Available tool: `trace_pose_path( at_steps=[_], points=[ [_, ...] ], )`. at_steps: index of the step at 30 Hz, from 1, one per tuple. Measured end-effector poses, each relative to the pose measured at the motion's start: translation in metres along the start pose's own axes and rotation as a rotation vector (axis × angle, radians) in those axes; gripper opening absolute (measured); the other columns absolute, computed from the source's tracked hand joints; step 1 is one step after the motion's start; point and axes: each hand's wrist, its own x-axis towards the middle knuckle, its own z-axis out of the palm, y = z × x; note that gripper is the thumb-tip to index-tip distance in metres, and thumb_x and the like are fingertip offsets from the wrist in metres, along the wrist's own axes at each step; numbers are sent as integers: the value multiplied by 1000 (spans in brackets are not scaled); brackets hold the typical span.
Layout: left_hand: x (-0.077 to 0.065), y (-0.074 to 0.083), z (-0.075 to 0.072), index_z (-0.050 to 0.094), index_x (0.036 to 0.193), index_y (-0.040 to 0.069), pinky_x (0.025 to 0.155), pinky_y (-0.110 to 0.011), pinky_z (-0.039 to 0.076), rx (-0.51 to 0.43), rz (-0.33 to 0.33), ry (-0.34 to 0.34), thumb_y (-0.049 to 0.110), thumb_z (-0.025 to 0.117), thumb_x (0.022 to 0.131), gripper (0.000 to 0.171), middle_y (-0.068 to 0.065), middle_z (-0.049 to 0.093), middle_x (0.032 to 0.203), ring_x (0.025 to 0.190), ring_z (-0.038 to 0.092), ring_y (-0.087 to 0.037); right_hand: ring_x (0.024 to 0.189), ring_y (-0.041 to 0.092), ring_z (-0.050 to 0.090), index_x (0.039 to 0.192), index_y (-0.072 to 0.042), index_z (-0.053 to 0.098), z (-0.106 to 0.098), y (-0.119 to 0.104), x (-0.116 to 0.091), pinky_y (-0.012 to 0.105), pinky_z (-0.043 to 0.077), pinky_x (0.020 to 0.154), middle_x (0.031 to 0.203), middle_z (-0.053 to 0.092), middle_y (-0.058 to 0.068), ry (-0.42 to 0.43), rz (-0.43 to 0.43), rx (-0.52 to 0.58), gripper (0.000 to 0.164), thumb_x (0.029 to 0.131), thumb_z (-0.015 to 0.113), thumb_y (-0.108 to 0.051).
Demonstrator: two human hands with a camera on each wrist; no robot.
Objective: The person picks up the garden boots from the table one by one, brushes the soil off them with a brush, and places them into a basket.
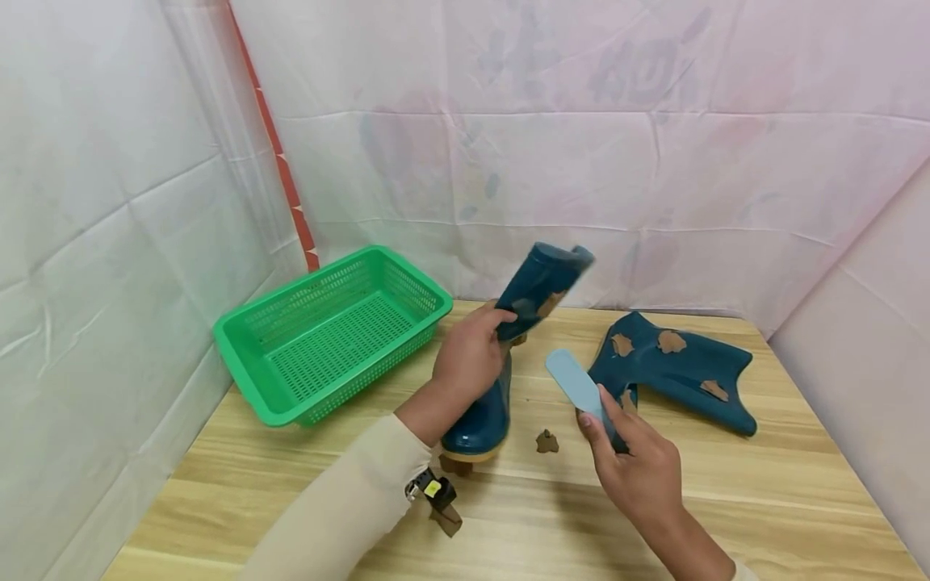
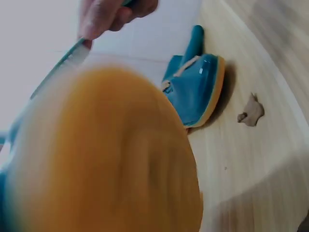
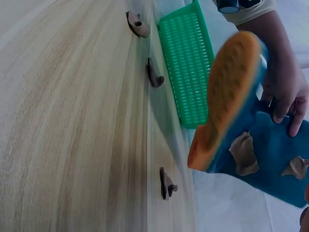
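My left hand (image 1: pixel 472 351) grips a dark blue rain boot (image 1: pixel 530 286) by its shaft, holding it tilted above the table. Its tan sole (image 2: pixel 130 154) fills much of the left wrist view, blurred. Brown mud-like patches (image 3: pixel 244 153) stick to the boot's side. In my right hand (image 1: pixel 643 468) is a flat, round-ended light-blue tool (image 1: pixel 574 379) with a dark handle, pinched between thumb and fingers. The tool is held to the right of the boot, apart from it in the head view.
A second blue boot (image 1: pixel 697 375) with brown patches lies at the right. The green perforated basket (image 1: pixel 429 315) stands at the back left. Several brown pieces, one of them a small scrap (image 1: pixel 547 442), lie on the wooden table (image 1: pixel 763 500). White sheeting (image 1: pixel 552 169) encloses the table.
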Motion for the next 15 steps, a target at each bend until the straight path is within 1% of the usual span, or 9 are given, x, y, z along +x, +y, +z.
trace_pose_path(
  at_steps=[2, 4, 6, 7, 8, 9, 11, 13, 15],
  points=[
    [1, -9, 0, 66, 139, 21, 54, -28, 44, -90, 39, -5, -4, 56, 101, 46, -9, 54, 149, 68, 64, -17, 78, 39, 73, 126, 6, 70, 0, 0, 0, 45, 52, 51, 98, 74, 25, 2, 2, -6, 59, 102, 61, -47],
    [2, -20, 1, 62, 144, 21, 53, -28, 38, -166, 84, -1, -7, 54, 100, 53, -10, 56, 145, 65, 57, -16, 82, 41, 73, 126, 6, 70, -1, 0, -1, 50, 53, 54, 100, 74, 25, 1, 5, -11, 59, 102, 61, -47],
    [3, -32, 3, 55, 150, 21, 54, -28, 35, -239, 129, -4, -10, 53, 99, 60, -10, 56, 143, 73, 53, -16, 85, 42, 73, 127, 6, 70, -1, 0, -2, 54, 54, 56, 101, 73, 26, -2, 7, -14, 58, 102, 62, -46],
    [3, -38, 3, 51, 153, 22, 53, -28, 35, -283, 143, -13, -11, 53, 98, 64, -10, 54, 144, 73, 53, -17, 85, 42, 73, 127, 6, 70, -1, 0, -2, 55, 54, 57, 101, 73, 26, -4, 7, -16, 58, 102, 62, -46],
    [3, -43, 3, 48, 156, 23, 52, -29, 36, -332, 146, -29, -11, 53, 98, 67, -10, 51, 147, 69, 52, -19, 86, 42, 73, 127, 6, 69, -1, 0, -3, 56, 54, 57, 102, 73, 26, -7, 7, -17, 58, 102, 62, -46],
    [3, -47, 2, 45, 157, 25, 51, -29, 35, -375, 147, -42, -12, 53, 98, 70, -9, 49, 150, 71, 53, -20, 86, 42, 73, 127, 6, 69, -1, 1, -3, 56, 54, 57, 102, 73, 26, -9, 7, -16, 58, 102, 61, -46],
    [3, -53, 1, 43, 158, 27, 48, -29, 35, -481, 127, -80, -11, 50, 99, 71, -8, 41, 158, 57, 47, -21, 85, 42, 73, 128, 5, 69, -1, 1, -3, 55, 54, 57, 102, 73, 26, -12, 7, -16, 58, 102, 61, -46],
    [3, -58, -2, 46, 156, 29, 45, -30, 35, -564, 102, -101, -11, 48, 99, 70, -5, 35, 162, 44, 36, -22, 83, 41, 73, 128, 6, 69, -2, 1, -4, 53, 54, 56, 101, 74, 26, -13, 7, -15, 57, 102, 62, -45],
    [4, -61, -4, 51, 154, 29, 45, -30, 33, -609, 87, -100, -10, 48, 99, 67, -2, 37, 161, 43, 32, -20, 82, 40, 74, 128, 5, 69, -2, 1, -4, 51, 54, 55, 100, 74, 25, -16, 10, -16, 56, 102, 64, -44]
  ],
)
